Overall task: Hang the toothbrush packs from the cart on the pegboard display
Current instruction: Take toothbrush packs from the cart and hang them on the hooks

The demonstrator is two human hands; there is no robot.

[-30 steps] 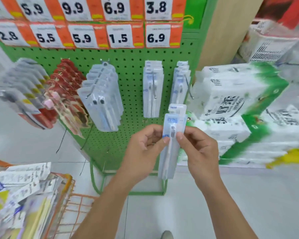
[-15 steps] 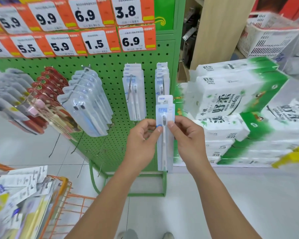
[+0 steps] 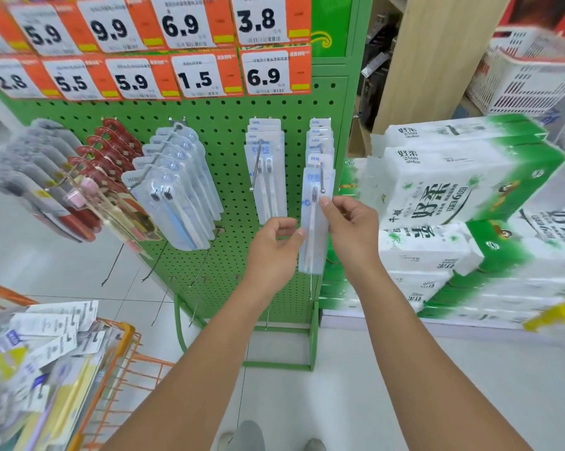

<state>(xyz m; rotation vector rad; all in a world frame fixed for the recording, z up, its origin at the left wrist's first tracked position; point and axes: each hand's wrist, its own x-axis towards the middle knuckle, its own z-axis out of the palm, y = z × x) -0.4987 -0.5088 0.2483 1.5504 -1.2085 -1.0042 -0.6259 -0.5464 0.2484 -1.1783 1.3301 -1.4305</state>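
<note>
A clear toothbrush pack (image 3: 317,222) with a blue "NEW" header hangs in front of the rightmost stack of packs (image 3: 320,138) on the green pegboard (image 3: 222,131). The hook's tip (image 3: 322,190) shows in front of its upper part. My right hand (image 3: 349,232) pinches the pack's right edge just under that tip. My left hand (image 3: 274,249) sits at the pack's left edge with loosely curled fingers, the fingertips just touching it. The orange cart (image 3: 118,359) at the lower left holds several more packs (image 3: 43,333).
More toothbrush packs hang on hooks to the left (image 3: 173,190) and centre (image 3: 264,164), with bare hooks below them. Price tags (image 3: 203,76) line the top. Stacked tissue bundles (image 3: 463,203) crowd the right side. A white basket (image 3: 528,83) sits above them.
Both hands raised the pack up and toward the rightmost hook, and its top now sits on the hook. My left hand has loosened from a pinch to a light touch at the edge.
</note>
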